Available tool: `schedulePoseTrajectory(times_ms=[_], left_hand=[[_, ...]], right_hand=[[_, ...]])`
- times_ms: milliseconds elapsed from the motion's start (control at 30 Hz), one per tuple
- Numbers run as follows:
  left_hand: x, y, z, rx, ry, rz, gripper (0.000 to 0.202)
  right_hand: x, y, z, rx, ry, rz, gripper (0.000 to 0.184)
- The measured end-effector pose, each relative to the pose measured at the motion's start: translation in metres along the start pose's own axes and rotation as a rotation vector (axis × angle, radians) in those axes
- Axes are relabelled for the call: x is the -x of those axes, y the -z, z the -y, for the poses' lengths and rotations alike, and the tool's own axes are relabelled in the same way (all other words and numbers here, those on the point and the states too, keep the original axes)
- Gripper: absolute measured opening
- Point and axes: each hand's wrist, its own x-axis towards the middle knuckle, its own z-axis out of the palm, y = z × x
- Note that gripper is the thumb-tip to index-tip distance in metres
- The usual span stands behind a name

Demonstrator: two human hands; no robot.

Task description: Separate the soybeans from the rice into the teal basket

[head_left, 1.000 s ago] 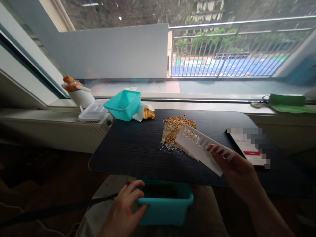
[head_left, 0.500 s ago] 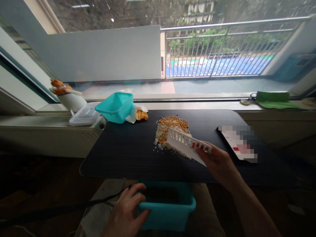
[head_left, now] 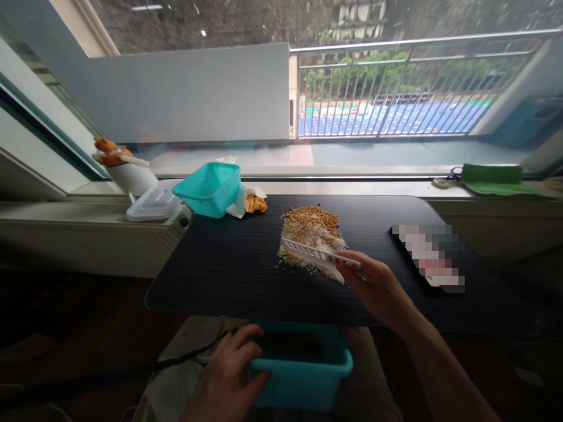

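My right hand grips a thin white slotted plastic piece by its right end. Its left part lies over a pile of white rice grains mixed with round yellow soybeans on the dark tabletop. The beans gather at the pile's far side and the rice at its near side. Below the table edge, my left hand holds the left rim of a teal plastic bin, thumb outside and fingers over the edge. The bin's inside is dark, so its contents cannot be made out.
At the table's far left stands another teal basket beside a crumpled orange-yellow item on white paper. A pixelated flat item lies at the right. A clear plastic lid rests on the radiator. Green cloth lies on the windowsill.
My right hand has moved the slotted piece left and nearer, tipping it flatter over the rice. White grains now cover more of the pile's middle. My left hand stays on the bin rim.
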Motion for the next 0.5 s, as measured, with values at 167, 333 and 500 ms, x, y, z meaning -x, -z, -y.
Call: schedulePoseTrajectory(times_ms=[167,333,500], left_hand=[[-0.001,0.000,0.003,0.005,0.007,-0.018,0.009],[-0.003,-0.001,0.002,0.013,0.014,-0.007,0.009],[-0.005,0.000,-0.002,0.023,0.029,0.015,0.009]], right_hand=[[0.007,0.010,0.008,0.002,-0.016,-0.032,0.023],[0.014,0.017,0.007,-0.011,-0.045,-0.062,0.023],[0.022,0.022,0.002,-0.030,-0.093,-0.036,0.027]])
